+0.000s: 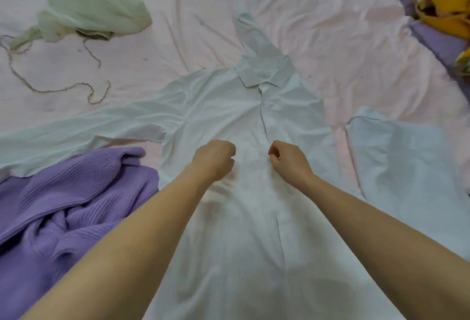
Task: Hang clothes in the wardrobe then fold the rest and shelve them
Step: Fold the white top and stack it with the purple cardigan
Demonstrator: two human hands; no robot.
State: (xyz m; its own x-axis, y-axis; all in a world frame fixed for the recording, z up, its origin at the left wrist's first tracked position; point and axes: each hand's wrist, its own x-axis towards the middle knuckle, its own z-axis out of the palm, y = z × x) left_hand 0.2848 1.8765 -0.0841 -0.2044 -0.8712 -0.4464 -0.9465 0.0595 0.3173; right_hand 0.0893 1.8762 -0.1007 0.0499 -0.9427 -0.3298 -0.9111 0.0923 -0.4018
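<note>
White shirt [229,121] lies flat, front up, on the pink bed sheet [330,27]. Left hand [213,159] and right hand [288,159] rest on its chest, fingers curled, pinching the fabric either side of the placket. Purple sweater [63,200] lies just beside.

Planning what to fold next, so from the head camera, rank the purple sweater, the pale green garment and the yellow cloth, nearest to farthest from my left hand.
1. Purple sweater, just left of and below the left hand.
2. Pale green garment, far upper left.
3. Yellow cloth, far upper right corner.
</note>
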